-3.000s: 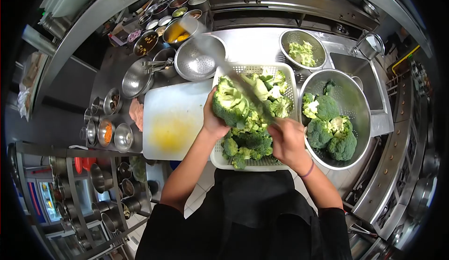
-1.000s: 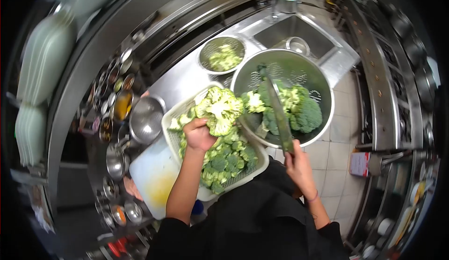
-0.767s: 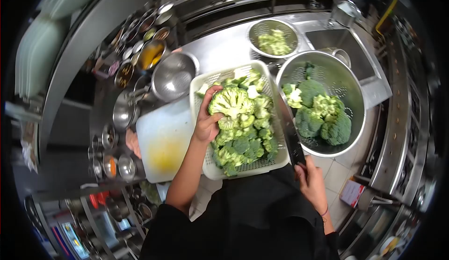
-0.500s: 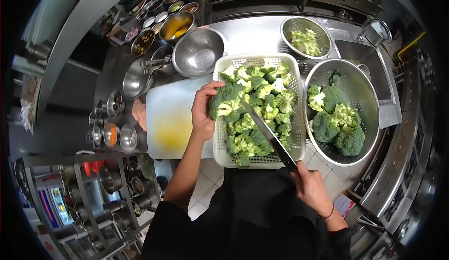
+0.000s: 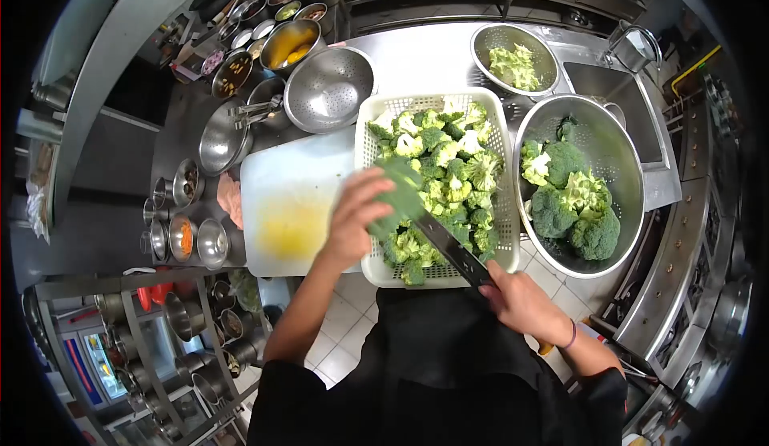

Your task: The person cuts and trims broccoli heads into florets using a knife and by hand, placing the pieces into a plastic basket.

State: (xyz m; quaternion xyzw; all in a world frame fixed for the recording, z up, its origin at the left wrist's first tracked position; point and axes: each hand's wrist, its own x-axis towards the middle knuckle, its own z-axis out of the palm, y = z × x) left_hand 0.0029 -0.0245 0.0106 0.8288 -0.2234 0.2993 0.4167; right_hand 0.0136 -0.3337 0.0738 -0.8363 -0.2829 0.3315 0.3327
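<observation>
My left hand (image 5: 356,215) is closed around a broccoli head (image 5: 399,192), held over the left side of a white perforated basket (image 5: 365,137). Motion smears both the fingers and the head. Cut broccoli florets (image 5: 448,165) fill much of this basket. In my right hand (image 5: 519,300) is the handle of a knife (image 5: 452,248). Its dark blade slants up and left across the basket, with the tip end close to the broccoli head; whether they touch I cannot tell.
Right of the basket, a large steel colander (image 5: 637,205) holds several broccoli heads. A smaller colander (image 5: 481,37) with pale green pieces stands behind, near the sink (image 5: 617,97). To the left lie a stained white cutting board (image 5: 280,181), an empty perforated bowl (image 5: 330,89) and raw meat (image 5: 230,199).
My left hand has turned the broccoli head, so its green crown now shows instead of the pale cut stems. My right hand and the knife have shifted slightly left.
</observation>
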